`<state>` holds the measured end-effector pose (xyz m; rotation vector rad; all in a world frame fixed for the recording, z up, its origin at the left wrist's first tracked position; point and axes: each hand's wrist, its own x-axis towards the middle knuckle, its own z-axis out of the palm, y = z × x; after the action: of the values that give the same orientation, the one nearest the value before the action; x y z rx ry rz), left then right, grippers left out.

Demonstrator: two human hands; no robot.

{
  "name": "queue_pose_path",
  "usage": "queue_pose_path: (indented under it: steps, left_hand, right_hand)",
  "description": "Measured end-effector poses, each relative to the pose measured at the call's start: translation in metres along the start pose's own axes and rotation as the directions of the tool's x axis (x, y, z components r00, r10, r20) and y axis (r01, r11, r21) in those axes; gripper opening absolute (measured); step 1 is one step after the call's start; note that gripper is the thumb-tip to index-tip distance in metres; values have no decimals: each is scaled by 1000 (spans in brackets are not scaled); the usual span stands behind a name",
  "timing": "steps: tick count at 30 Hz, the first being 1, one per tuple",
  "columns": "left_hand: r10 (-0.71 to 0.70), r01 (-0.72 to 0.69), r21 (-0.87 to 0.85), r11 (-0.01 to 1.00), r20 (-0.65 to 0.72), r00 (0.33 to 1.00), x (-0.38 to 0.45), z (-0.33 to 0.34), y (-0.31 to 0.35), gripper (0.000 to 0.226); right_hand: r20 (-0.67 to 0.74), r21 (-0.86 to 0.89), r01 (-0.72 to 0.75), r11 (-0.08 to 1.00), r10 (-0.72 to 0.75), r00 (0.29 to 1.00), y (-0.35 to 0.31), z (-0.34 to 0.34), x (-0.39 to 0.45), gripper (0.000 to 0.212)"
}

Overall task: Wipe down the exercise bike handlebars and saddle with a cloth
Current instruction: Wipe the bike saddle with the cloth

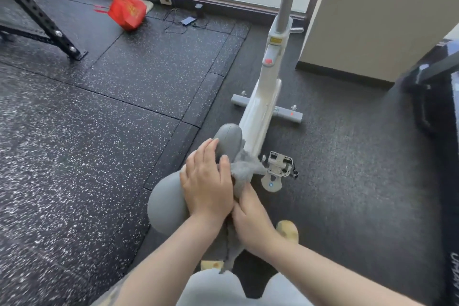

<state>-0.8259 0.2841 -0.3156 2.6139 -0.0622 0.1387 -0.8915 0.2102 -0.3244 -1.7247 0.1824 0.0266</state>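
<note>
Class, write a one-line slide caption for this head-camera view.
Left hand rests flat on the grey saddle while the right hand grips a grey cloth beside it.

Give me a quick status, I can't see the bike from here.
Left hand flat on the saddle. Right hand gripping the cloth at the saddle's right side. Handlebars out of view. Nothing in the way.

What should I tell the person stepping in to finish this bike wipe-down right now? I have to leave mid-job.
Left hand: fingers flat on the grey saddle, steadying it.
Right hand: grips the grey cloth against the saddle's right side; a tail of cloth hangs below.
Bike frame stands ahead; the handlebars are out of view.
Done: saddle wipe under way; how much is covered cannot be told.
Left: finish the saddle, then wipe the handlebars.
</note>
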Motion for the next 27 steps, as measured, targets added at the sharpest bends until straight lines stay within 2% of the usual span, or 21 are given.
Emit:
queue_pose_path:
  steps: [2,4,6,7,9,10,14,16,19,21,23,25,26,27]
  left_hand:
    - [-32,31,-37,999,-23,999,2,-2,3,54]
    - [-51,47,-77,996,-52,997,3,-3,6,53]
    - [-62,53,-107,993,-83,995,1,-3,7,50]
    - [-71,59,-126,990,-99,993,0,-3,6,49]
    - [-111,89,-166,982,-126,986,-2,-4,5,47]
    - [-135,110,-173,979,-140,981,-3,-4,5,48]
    - [-172,165,-55,985,-147,974,-7,0,6,48]
    - [-234,227,-59,972,-174,957,-13,2,9,48]
    - [-285,266,-111,958,-229,931,-18,3,12,47]
    - [-308,290,-107,951,-252,917,-17,4,13,45]
    - [-321,314,-65,947,-242,916,-14,4,14,43]
    - [-314,321,-13,947,-245,917,-13,5,15,40]
    - [-310,322,9,947,-251,917,-13,6,15,38]
    - [-304,323,31,946,-258,917,-13,6,15,37]
  right_hand:
    - [-3,52,1,999,-1,1000,5,-5,36,46]
    - [-70,116,-91,989,100,993,6,-7,67,57]
    - [-83,113,-125,986,135,987,9,0,61,49]
    - [-60,83,-88,993,93,994,13,3,48,45]
    - [24,57,14,998,-16,1000,13,2,27,52]
    - [15,57,38,998,-39,999,13,-2,36,55]
    - [-161,21,-58,998,61,985,10,-5,106,49]
    - [-132,-27,-29,999,25,991,17,1,87,54]
    - [9,-11,36,999,-36,999,21,1,50,59]
    - [7,1,3,1000,-3,1000,20,-3,80,66]
    - [5,-97,-83,992,84,996,15,-15,126,74]
    - [127,-264,39,964,-5,992,13,-33,135,71]
    - [221,-325,193,926,-123,967,15,-43,126,62]
    - [315,-372,375,849,-264,912,18,-53,115,55]
